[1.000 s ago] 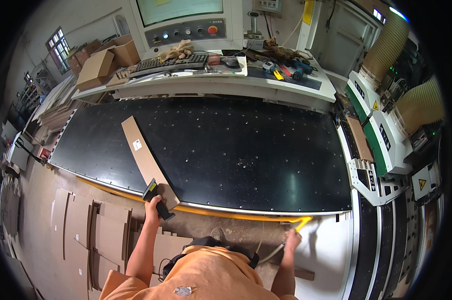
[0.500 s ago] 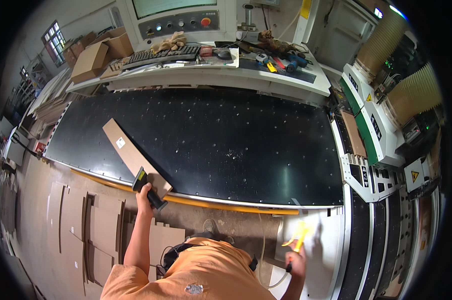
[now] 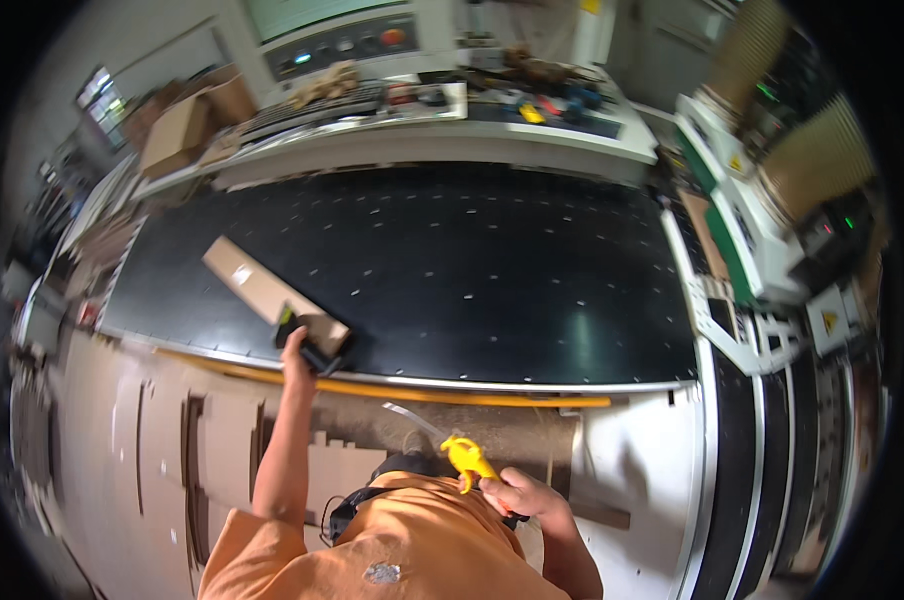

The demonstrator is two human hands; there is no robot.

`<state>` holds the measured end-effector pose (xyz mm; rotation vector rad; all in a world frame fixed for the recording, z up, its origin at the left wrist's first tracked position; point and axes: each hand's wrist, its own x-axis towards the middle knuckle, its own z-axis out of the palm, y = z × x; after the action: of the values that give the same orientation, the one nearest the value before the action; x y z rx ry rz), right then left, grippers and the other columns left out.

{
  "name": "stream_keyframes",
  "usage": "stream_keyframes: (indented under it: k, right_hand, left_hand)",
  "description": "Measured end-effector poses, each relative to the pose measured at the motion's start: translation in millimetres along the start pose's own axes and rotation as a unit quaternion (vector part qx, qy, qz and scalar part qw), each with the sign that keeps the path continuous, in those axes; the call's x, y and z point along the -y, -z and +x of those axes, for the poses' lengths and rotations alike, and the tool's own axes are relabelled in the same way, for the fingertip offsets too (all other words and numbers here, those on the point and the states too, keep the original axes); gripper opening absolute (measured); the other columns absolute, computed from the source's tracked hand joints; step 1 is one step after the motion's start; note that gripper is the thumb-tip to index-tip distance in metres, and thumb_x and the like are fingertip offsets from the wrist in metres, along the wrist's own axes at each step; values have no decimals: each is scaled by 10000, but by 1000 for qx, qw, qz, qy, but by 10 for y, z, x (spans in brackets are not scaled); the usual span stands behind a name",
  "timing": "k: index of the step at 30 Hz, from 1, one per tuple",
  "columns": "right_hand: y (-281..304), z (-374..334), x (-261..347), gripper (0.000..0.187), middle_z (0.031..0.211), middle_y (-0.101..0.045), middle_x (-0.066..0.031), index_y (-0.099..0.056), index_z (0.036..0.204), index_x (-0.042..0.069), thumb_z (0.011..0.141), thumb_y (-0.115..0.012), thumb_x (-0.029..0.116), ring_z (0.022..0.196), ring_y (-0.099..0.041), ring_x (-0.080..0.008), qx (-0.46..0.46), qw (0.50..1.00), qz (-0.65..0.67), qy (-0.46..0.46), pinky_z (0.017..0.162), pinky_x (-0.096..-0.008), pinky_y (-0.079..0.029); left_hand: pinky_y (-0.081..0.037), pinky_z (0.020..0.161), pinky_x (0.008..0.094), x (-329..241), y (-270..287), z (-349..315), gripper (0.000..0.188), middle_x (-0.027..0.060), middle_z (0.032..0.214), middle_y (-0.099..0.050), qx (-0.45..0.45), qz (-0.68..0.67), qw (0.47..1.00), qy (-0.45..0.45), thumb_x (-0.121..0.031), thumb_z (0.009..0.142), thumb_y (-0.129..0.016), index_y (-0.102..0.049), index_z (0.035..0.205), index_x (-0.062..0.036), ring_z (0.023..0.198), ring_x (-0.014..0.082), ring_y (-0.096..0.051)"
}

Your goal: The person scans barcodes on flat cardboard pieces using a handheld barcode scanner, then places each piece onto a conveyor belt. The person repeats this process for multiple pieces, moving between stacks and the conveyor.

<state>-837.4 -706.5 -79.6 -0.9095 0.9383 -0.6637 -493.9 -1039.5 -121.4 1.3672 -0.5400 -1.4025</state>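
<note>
My left hand (image 3: 296, 352) is closed round a black hand-held tool (image 3: 319, 362) with a yellow-green patch on its head; blur hides its exact kind. The tool overlaps the near end of a narrow brown board (image 3: 257, 290) with a white label. That board lies slantwise at the left front of the black table (image 3: 492, 270). In front of my body, my right hand (image 3: 522, 492) grips a yellow air blow gun (image 3: 469, 460). Its long thin nozzle points up and left, toward the table's front edge.
A yellow bar (image 3: 452, 397) runs along the table's front edge. Flat brown panels (image 3: 222, 440) lie on the floor at left. Behind the table, a white bench (image 3: 562, 145) carries a keyboard, gloves and tools. A white and green machine head (image 3: 737, 225) stands at right.
My right hand has brought the blow gun leftward in front of my body. The board has turned to a flatter slant, its near end shifting away from the table edge. The view has shifted too.
</note>
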Motion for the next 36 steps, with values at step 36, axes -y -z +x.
stream_keyframes:
  k: [36]
  right_hand:
    - [189,-684,-741,413,772,-469,-35,-485,993,69,1027,-435,478,434,-444,-134,-902,148,297,278,395,-279,-425]
  left_hand:
    - [-479,728,309,-236,44,1440,339,57,856,-626,135,145,966,-166,-311,909,-661,-670,928,28,793,162,-586]
